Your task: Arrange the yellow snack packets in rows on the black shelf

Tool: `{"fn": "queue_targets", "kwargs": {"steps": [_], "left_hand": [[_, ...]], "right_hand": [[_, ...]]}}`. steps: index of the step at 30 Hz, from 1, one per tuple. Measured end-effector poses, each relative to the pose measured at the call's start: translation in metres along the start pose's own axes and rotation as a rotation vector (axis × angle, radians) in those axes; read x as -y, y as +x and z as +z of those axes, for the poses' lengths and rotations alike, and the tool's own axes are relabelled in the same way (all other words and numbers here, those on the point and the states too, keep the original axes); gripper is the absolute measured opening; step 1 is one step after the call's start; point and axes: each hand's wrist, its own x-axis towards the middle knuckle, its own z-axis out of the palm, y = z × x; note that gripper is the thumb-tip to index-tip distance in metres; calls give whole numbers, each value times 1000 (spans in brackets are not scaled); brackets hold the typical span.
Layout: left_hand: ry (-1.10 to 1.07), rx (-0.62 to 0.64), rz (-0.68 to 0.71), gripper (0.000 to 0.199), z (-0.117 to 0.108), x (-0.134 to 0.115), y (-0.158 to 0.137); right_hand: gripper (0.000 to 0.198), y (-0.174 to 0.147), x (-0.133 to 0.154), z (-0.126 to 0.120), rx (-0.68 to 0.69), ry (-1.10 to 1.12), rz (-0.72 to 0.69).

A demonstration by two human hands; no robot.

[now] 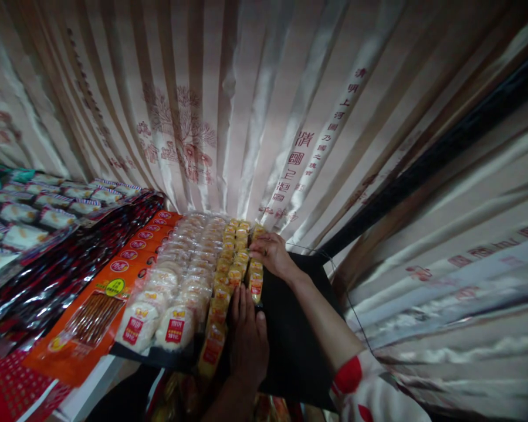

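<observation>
Nearest the camera, a pale sleeve (381,392) with red trim is noted on the right arm, with yellow-wrapped goods (270,408) partly visible below a black surface (301,334). Yellow packets (220,296) are set out in lengthwise rows towards the left edge of that surface, the rightmost row (256,278) being shorter at its near end. The left hand (250,346) is found open, palm down, its fingers extended close together and the fingertips placed at the yellow packets beside the near end of that shorter row. The right hand (270,253) is positioned at the far part of the same row, fingers bent; whether a packet is gripped cannot be determined. To the left, two rows of white round crackers (176,328) are displayed in clear wrapping with red labels, followed by overlapping orange packets (99,316) with brown sticks visible through a window, dark red glossy packets (92,258) and white packets (26,217) with striped edges. A pleated curtain (255,88) printed with characters and drawings is hung behind, crossed at the right by a dark pole (431,158).
</observation>
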Motion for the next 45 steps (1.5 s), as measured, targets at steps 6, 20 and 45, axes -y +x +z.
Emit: {"fn": "queue_targets", "kwargs": {"steps": [6,20,45], "left_hand": [[-32,-24,10,49,1,1,-1],[-50,-29,19,49,0,2,-2],[-85,-40,65,48,0,2,-2]], "right_hand": [[12,12,18,11,51,-5,3],[13,10,15,15,-56,48,105],[13,-7,35,5,63,77,39]]}}
